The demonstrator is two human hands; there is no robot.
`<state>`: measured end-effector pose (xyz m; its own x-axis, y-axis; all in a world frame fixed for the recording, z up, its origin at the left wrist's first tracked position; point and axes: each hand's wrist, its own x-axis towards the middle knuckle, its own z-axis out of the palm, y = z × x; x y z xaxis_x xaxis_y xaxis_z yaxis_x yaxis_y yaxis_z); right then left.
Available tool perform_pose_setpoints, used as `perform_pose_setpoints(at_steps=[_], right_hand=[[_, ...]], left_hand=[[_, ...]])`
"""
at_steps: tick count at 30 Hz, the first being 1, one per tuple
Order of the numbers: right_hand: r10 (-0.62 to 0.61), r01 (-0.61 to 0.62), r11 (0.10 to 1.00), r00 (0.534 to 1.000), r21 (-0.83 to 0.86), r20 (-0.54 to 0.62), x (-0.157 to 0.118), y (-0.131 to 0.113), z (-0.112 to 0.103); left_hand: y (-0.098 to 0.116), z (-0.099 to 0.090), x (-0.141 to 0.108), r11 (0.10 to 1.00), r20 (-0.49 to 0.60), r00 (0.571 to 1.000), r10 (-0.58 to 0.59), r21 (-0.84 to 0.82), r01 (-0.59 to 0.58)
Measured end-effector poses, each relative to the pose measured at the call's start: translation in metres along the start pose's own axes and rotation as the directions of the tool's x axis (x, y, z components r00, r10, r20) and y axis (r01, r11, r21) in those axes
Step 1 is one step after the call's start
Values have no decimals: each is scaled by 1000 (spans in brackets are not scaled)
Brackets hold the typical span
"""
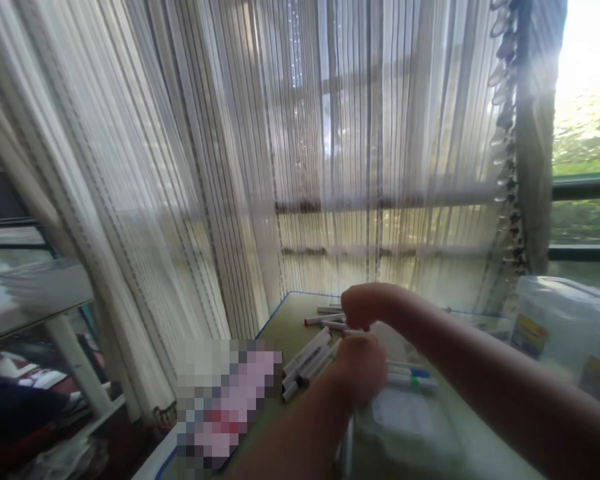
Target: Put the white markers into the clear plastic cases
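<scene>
My left hand (363,367) is over the table among white-barrelled markers (305,360), with its back toward me and its fingers curled out of sight. Just beyond it my right hand (363,305) bends down from the wrist, its fingers closed and mostly hidden. A pale marker (351,332) shows between the two hands; which hand touches it, I cannot tell. Several more markers (325,321) lie at the far left of the hands. Markers with blue and green ends (413,381) lie to the right, by a clear plastic container (405,417).
The table (275,333) has a blue edge. A pixelated pink item (240,400) lies at its left side. At right stands a translucent plastic box (565,333) with labels. Sheer striped curtains (330,167) hang behind. A white shelf or desk (45,293) is at far left.
</scene>
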<state>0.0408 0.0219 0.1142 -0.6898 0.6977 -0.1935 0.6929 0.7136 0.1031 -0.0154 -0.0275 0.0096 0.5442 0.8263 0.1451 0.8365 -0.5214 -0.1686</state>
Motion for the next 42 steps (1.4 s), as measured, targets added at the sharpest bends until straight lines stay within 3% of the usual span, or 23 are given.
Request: perform_pose_setpoints(at_steps=[3,7,9,12,19,23,31,34,37,42], right_hand=[[-89,90,994,996,-65,23,7,-16,-11],[-211,202,977,963,-71,-165,17,-10,15],[-250,245,967,966,-77,-69,23,3,32],[-307,302,950,950,77,60,28,28,47],[-160,189,960,975,207,-153,38,65,52],[-124,175,972,949,158,-289,46,69,58],[-202,262,961,878,84,-434,63,62,71],[-220,283,956,868,81,-444,65,58,72],[-224,275,959,887,72,-404,63,54,73],[-209,249,967,904,61,-374,53,50,69]], left_hand=[[11,-4,-4,1000,-4,1000,-12,-13,12],[27,-13,-5,1000,111,994,19,-3,-19],[33,-18,-5,998,186,982,31,42,-39],[38,-24,-3,989,182,981,62,119,-85],[32,-18,3,994,95,995,-39,105,29],[31,-19,6,994,95,995,-39,107,29],[24,-14,10,999,39,999,-27,40,26],[20,-9,11,999,-1,1000,-28,25,28],[20,-6,10,999,-22,999,-43,21,44],[22,-8,9,993,29,993,-118,9,118]])
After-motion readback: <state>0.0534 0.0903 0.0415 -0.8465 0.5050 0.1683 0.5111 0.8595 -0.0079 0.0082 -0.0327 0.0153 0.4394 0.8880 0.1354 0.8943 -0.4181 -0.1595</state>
